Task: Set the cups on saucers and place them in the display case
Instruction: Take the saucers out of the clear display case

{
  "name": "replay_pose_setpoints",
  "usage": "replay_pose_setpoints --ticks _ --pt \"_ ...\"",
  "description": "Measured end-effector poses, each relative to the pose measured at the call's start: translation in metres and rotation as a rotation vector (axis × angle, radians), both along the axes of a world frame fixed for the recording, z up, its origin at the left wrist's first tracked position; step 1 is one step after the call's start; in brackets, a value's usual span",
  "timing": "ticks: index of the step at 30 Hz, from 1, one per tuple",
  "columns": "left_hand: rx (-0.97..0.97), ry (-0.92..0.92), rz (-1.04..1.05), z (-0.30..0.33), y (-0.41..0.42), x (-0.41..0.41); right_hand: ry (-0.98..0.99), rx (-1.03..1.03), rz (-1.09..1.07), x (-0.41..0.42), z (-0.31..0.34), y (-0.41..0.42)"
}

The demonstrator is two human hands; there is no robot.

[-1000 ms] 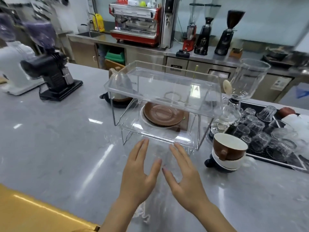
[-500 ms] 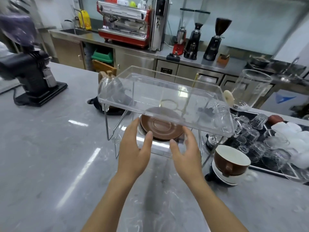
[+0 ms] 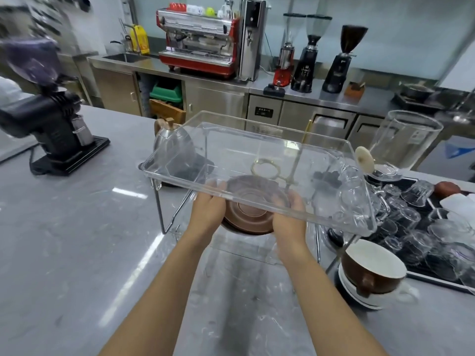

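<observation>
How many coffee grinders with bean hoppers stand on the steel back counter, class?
3. A red grinder, a black grinder beside it with a clear hopper, and a black grinder with a dark hopper, all right of the espresso machine. Others may be hidden out of frame.

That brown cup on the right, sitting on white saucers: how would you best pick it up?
Probably by the handle of the brown cup, coming from the near side: the handle points toward the camera, and the cup stands upright on the white saucers, mouth open.

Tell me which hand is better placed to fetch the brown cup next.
The right hand. The brown cup stands on white saucers at the right, beside that forearm; the left hand is farther away, across the brown saucer.
</observation>
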State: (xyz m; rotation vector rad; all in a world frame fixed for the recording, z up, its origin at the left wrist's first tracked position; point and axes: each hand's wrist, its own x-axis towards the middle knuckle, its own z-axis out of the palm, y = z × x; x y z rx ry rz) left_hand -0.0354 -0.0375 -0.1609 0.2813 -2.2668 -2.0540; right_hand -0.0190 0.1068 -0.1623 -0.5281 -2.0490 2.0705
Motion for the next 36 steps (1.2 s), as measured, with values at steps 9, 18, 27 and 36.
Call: replay_pose_setpoints --ticks 9,18,27,36 --pt "0.097 0.022 0.039 0.003 0.009 -0.01 0.028 -0.158 -0.069 -0.016 -0.009 0.002" --pt "0.339 -0.033 -0.002 0.011 0.006 -0.008 0.017 -0.153 -0.043 -0.016 -0.005 -0.005" --pt "0.438 -0.011 0.04 0.026 0.002 0.002 0.051 -0.14 -0.041 -0.011 0.011 -0.009" --pt "0.643 -0.035 0.041 0.024 -0.012 0.032 0.143 -0.151 0.065 0.023 0.019 -0.01"
